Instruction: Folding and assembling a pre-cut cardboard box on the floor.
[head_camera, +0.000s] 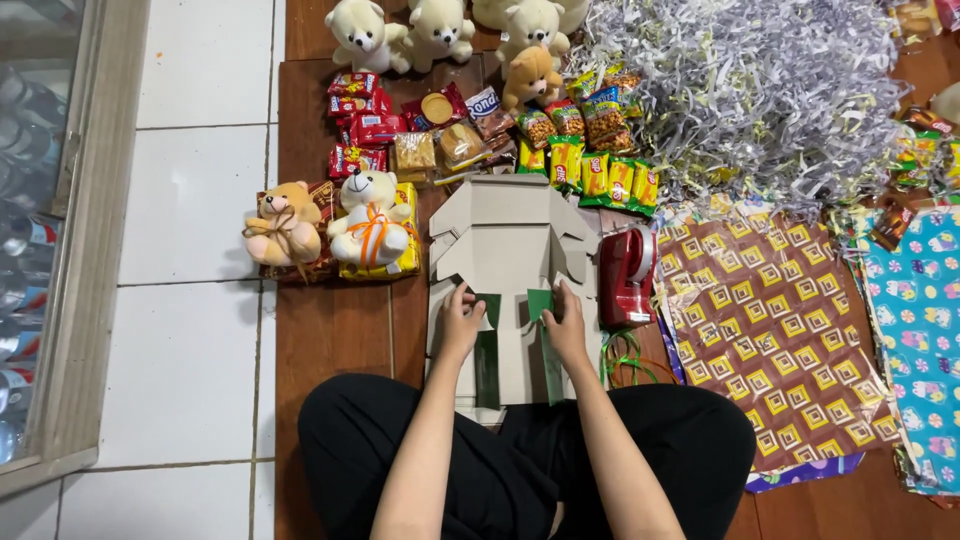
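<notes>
Here both hands, left (462, 318) and right (566, 322), press fingers flat on the box (510, 250) flaps, probably pinning green strips, floor's near edge.

home gift-packing floor: wrapping paper (770, 320), plush bears (370, 225), snack packets (600, 180)

Six teddy bears (369, 232), four at twelve o'clock, two at ten; one cardboard box (508, 262); one red tape dispenser (627, 275) at two; four yellow snack packets (603, 176).
</notes>
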